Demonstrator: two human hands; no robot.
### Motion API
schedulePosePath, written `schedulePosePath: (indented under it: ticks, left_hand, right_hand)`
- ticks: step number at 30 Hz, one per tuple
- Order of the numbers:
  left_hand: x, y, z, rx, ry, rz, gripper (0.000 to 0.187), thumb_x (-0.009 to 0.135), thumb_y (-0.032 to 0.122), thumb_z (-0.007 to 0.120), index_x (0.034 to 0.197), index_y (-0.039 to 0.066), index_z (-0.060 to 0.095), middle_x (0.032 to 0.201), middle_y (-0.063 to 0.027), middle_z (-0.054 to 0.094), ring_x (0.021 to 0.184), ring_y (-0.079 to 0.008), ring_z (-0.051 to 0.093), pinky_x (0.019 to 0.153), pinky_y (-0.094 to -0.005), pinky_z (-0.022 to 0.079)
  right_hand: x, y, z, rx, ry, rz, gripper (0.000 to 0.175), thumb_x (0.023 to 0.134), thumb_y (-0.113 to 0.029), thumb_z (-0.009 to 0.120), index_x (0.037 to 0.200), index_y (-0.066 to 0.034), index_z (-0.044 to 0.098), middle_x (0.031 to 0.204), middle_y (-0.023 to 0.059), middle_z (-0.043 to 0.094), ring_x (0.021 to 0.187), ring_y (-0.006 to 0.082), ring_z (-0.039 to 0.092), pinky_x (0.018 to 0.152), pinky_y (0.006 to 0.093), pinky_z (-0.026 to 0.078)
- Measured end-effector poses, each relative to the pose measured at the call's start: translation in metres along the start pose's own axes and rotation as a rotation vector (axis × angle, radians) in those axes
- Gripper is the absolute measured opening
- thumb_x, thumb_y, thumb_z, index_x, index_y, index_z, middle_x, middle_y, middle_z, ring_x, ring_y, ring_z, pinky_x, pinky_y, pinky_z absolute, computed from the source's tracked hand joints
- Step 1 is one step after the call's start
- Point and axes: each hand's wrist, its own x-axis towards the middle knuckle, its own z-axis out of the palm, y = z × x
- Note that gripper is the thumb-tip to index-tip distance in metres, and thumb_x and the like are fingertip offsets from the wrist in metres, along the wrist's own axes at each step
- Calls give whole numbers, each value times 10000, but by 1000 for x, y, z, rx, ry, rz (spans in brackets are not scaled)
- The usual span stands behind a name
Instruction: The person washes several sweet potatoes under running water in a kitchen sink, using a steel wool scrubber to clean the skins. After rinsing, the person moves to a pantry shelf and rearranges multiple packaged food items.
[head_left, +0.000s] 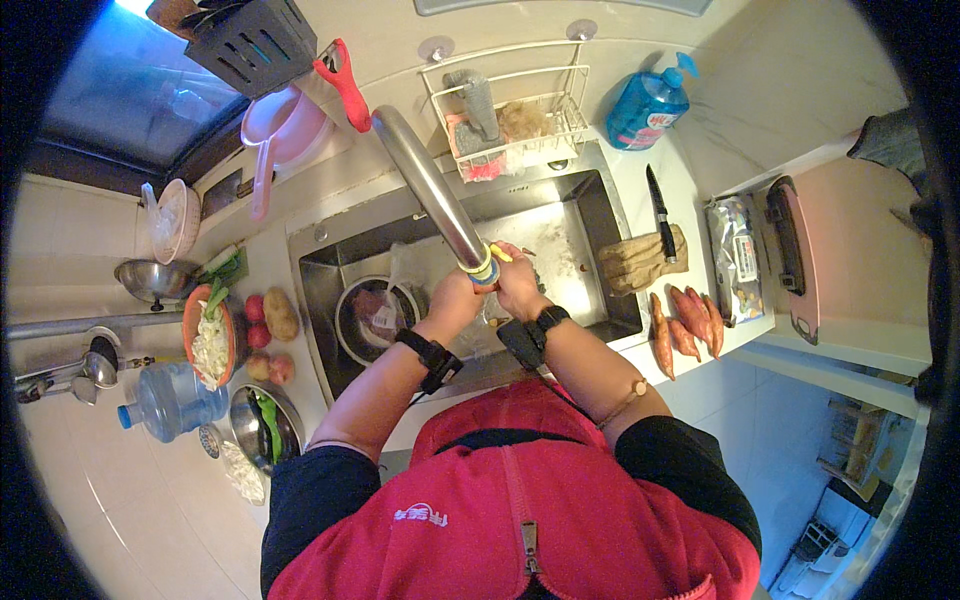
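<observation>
Both my hands meet over the stainless steel sink, just under the outlet of the metal faucet. My right hand has its fingers closed on a small yellow item, whose kind I cannot tell. My left hand is beside it, its fingers partly hidden by the faucet head; whether it grips anything cannot be seen. Below and left of my hands, a metal pot stands in the sink with a plastic-wrapped item in it. Several sweet potatoes lie on the counter at the right.
A knife rests with its handle on a folded brown cloth right of the sink. A blue soap bottle and a wire rack stand behind. Left are potatoes, an orange bowl and a metal bowl with green peppers.
</observation>
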Motion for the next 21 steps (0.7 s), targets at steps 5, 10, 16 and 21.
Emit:
schedulePosePath:
  ticks: [5,10,16,21]
  left_hand:
    - [1,4,-10,-461,-281,-1,349,754,81,666,1097,100,603,693,-15,579,561,-159,538,499,-312,415]
    - [2,4,-13,-808,-629,-381,259,725,57,649,959,150,588,585,73,438,416,-44,333,377,-238,207]
    - [-5,10,-7,-522,-402,-78,114,729,70,625,791,131,551,594,87,418,447,-47,352,398,-236,226]
    - [-3,8,-15,-529,-571,-328,210,730,53,611,939,66,612,823,20,581,747,-103,540,635,-272,422]
  right_hand:
    - [-18,-7,-7,-404,-323,-245,464,855,27,619,1287,-40,463,1109,51,617,909,135,628,821,274,516]
    - [-9,-9,-5,30,-322,-21,476,864,15,601,1310,-40,442,1085,90,632,834,156,638,675,292,536]
    - [9,-10,-19,217,-291,337,295,965,-126,501,1247,-49,456,989,97,631,648,180,605,504,330,511]
    - [0,23,-23,-44,-274,59,368,921,-148,584,1247,-57,439,1041,74,615,791,165,621,678,295,520]
